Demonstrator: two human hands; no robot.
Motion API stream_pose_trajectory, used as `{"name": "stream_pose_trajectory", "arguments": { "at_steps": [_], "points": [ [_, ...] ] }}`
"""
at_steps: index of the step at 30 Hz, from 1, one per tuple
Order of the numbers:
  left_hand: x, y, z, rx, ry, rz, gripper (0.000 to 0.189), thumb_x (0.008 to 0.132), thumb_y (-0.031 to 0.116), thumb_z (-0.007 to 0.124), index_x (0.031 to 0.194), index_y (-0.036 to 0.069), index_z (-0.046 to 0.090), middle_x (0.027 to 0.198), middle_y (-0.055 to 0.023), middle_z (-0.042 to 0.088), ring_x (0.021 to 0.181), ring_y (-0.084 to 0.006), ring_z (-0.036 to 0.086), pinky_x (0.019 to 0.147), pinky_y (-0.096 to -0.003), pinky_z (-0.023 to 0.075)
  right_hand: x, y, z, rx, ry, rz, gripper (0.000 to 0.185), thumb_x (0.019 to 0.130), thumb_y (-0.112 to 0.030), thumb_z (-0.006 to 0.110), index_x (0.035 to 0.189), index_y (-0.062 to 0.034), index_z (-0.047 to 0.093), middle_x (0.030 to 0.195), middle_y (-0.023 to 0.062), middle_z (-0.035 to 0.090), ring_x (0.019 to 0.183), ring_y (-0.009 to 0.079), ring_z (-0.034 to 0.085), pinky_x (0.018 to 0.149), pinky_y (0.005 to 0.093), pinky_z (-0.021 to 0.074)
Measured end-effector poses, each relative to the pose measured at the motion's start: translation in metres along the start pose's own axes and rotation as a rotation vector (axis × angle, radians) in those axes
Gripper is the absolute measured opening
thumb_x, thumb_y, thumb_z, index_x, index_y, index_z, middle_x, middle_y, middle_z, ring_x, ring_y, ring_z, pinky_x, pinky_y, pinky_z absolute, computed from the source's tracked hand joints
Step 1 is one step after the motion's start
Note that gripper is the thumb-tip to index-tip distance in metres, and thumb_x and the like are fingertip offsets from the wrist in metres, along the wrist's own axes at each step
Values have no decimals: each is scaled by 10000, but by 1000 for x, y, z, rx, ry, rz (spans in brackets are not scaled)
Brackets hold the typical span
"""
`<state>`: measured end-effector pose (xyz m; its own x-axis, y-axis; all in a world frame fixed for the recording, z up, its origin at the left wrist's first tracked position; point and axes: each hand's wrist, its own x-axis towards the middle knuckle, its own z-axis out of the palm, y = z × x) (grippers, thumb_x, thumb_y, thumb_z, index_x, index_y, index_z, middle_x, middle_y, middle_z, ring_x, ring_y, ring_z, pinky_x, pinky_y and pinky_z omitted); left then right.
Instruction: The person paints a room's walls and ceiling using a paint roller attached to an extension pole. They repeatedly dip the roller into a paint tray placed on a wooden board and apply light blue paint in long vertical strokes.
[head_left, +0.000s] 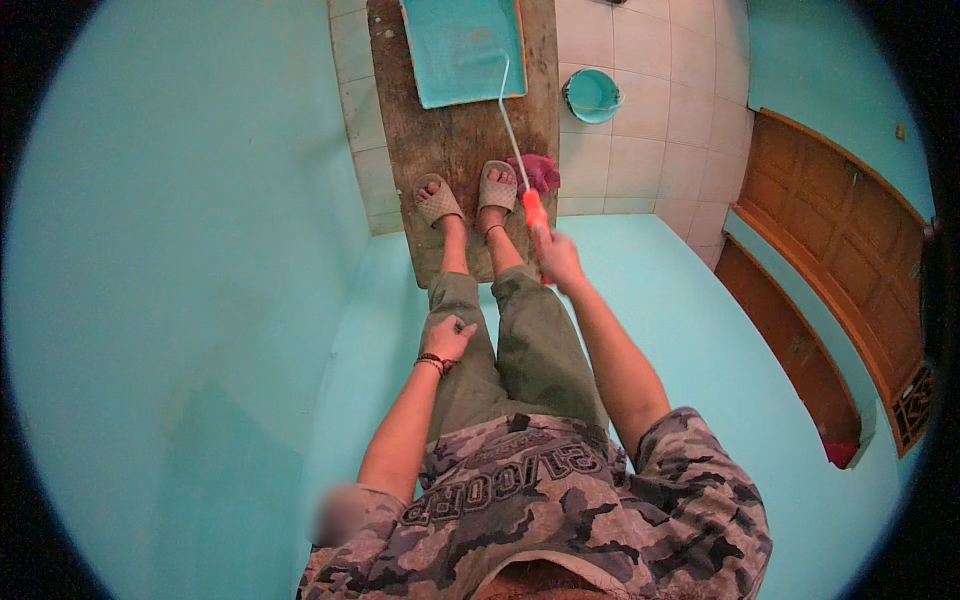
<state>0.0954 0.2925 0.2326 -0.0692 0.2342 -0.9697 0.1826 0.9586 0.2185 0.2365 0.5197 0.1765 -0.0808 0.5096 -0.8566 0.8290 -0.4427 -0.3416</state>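
My right hand (556, 257) grips the red plastic handle of a paint roller (534, 206). The roller's bent wire frame (511, 124) reaches forward over a paint tray (417, 73) coated in turquoise paint. The roller's head lies within the tray area and barely stands out from the paint. My left hand (450, 337) hangs before my left knee, its fingers loosely curled and partly hidden; no object shows in it. Beneath my sandals is a worn wooden plank (450, 142), which also bears the tray. A crumpled pink cloth (537, 172) lies beside my right foot.
A small bucket of turquoise paint (592, 96) with a wire handle stands right of the plank on the tiled floor (645, 150). A turquoise wall (187, 262) rises close on my left. Brown wooden panelling (832, 202) is at the right.
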Motion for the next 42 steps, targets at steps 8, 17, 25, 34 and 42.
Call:
{"name": "stream_pose_trajectory", "arguments": {
  "at_steps": [8, 17, 25, 34, 42],
  "points": [
    [-12, 9, -7, -32, -18, -19, 461, 806, 431, 641, 973, 2, 611, 1002, -246, 634, 978, -393, 593, 833, -440, 467, 50, -70, 9, -46, -72, 3, 604, 917, -516, 430, 882, 63, 597, 742, 212, 614, 731, 319, 622, 690, 437, 468],
    [-4, 10, -7, -46, -84, 9, 469, 806, 424, 641, 1015, 6, 608, 1034, -239, 628, 1006, -391, 584, 856, -435, 467, 14, -47, 6, -106, -72, 43, 624, 907, -540, 444, 891, 59, 615, 764, 168, 622, 694, 250, 589, 673, 390, 464],
    [-3, 2, 0, 12, -63, 4, 480, 809, 419, 637, 1057, 11, 593, 1056, -235, 622, 1020, -390, 579, 864, -436, 460, 17, -40, 8, -282, -24, 90, 648, 913, -539, 439, 923, 90, 596, 805, 202, 625, 758, 312, 619, 701, 419, 467],
    [6, 1, -2, -22, -9, 19, 471, 797, 486, 636, 988, 56, 623, 963, -202, 650, 938, -351, 613, 823, -417, 466, 39, -40, -2, -338, -8, -12, 641, 912, -523, 425, 946, 90, 610, 901, 293, 627, 905, 411, 617, 761, 459, 458],
    [-8, 6, 0, -107, 59, 56, 443, 790, 436, 661, 957, 26, 631, 941, -186, 657, 924, -329, 623, 813, -398, 480, 53, -28, -4, -356, 62, -97, 678, 899, -558, 424, 915, 94, 609, 871, 307, 621, 889, 428, 615, 769, 466, 456]
  ]
}}
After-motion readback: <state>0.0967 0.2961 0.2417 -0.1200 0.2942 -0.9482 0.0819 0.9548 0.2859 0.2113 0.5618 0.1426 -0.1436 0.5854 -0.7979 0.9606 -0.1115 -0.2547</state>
